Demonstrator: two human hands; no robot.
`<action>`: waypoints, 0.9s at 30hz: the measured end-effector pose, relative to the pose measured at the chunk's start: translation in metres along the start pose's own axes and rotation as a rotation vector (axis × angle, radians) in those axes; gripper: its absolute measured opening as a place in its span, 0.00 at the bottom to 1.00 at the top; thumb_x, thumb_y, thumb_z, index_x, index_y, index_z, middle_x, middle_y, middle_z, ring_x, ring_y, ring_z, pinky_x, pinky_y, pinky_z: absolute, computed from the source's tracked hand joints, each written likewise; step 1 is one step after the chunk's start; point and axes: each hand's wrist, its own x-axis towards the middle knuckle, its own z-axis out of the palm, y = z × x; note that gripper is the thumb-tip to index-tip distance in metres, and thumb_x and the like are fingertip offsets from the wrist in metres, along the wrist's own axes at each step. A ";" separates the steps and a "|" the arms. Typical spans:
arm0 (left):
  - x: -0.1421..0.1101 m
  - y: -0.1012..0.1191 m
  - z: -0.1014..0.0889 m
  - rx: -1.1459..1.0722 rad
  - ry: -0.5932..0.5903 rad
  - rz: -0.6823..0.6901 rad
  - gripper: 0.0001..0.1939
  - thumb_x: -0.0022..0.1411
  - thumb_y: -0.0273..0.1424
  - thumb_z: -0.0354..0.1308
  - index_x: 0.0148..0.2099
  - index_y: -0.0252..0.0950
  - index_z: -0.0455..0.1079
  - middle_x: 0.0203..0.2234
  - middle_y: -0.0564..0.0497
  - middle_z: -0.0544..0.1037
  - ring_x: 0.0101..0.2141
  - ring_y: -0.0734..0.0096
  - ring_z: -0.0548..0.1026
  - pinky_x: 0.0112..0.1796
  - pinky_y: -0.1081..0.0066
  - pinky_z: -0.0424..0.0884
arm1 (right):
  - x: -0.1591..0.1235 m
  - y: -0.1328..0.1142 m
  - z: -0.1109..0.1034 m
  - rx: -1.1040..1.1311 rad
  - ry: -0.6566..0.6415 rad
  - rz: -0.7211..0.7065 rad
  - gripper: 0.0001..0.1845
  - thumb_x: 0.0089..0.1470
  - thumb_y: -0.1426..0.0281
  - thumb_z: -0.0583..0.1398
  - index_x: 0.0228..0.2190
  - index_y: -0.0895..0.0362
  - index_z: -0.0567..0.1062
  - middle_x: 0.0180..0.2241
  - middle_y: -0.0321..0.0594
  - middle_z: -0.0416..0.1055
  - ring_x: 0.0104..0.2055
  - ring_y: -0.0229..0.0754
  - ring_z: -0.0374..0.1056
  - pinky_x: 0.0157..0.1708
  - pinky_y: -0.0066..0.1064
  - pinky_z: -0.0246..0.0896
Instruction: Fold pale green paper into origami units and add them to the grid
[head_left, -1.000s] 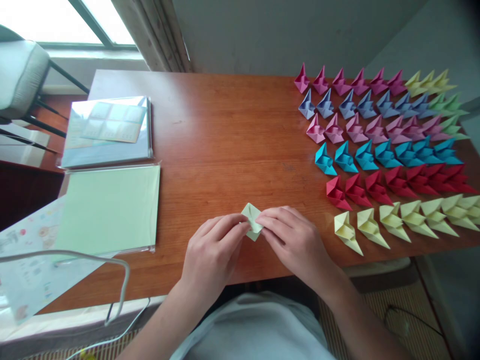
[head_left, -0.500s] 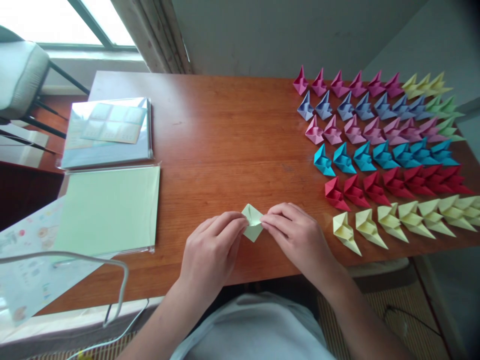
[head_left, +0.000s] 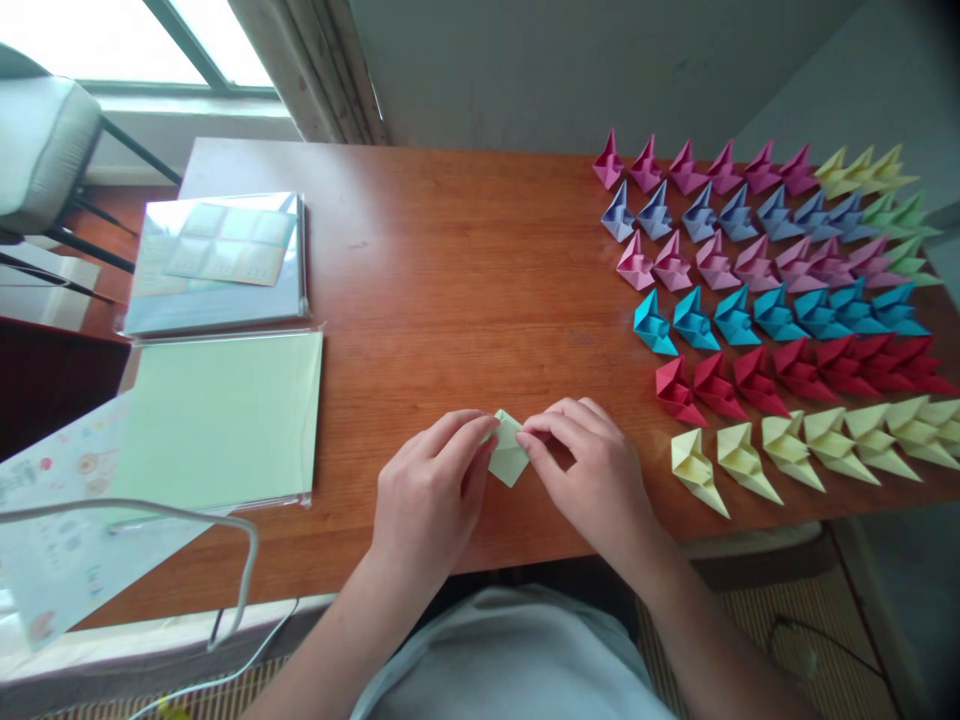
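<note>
A small pale green folded paper (head_left: 510, 462) is held just above the table near its front edge, one corner pointing toward me. My left hand (head_left: 435, 478) pinches its left side between thumb and fingers. From the other side, my right hand (head_left: 589, 462) pinches the right corner with thumb and fingertips. The fingertips cover the paper's side corners. To the right of my hands begins a row of pale yellow folded paper pieces (head_left: 697, 470), with red folded pieces (head_left: 679, 390) in the row behind it.
Farther back stand rows of blue (head_left: 652, 322), pink (head_left: 636, 262), purple (head_left: 619, 212) and magenta (head_left: 608, 162) folded pieces. On the left lie a pack of green paper (head_left: 225, 420), a wrapped pack (head_left: 217, 300) with a card (head_left: 232, 243) on it, and a grey cable (head_left: 247, 560).
Both hands have shifted slightly, fingers moving up toward the paper's far corner. The fold lines inside the paper look different, its front face now smoother. The view has turned a little.
</note>
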 end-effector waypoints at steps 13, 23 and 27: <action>0.001 0.002 0.005 0.038 0.057 -0.003 0.08 0.68 0.28 0.58 0.48 0.39 0.75 0.38 0.52 0.84 0.35 0.67 0.81 0.36 0.70 0.72 | 0.004 -0.006 0.004 -0.011 0.046 0.084 0.08 0.61 0.68 0.63 0.29 0.53 0.75 0.28 0.37 0.74 0.33 0.43 0.66 0.37 0.34 0.60; -0.002 0.001 0.008 0.019 0.014 0.005 0.10 0.68 0.26 0.57 0.50 0.38 0.74 0.41 0.50 0.83 0.40 0.64 0.78 0.41 0.66 0.72 | 0.005 -0.011 0.006 -0.018 0.071 0.118 0.08 0.60 0.70 0.65 0.28 0.53 0.76 0.29 0.37 0.75 0.34 0.42 0.66 0.38 0.33 0.60; -0.002 0.001 0.009 0.031 0.009 0.000 0.10 0.68 0.26 0.57 0.50 0.38 0.74 0.42 0.51 0.82 0.41 0.64 0.77 0.42 0.66 0.72 | 0.005 -0.012 0.007 -0.035 0.062 0.141 0.07 0.59 0.69 0.65 0.28 0.54 0.76 0.30 0.36 0.75 0.35 0.42 0.66 0.39 0.32 0.59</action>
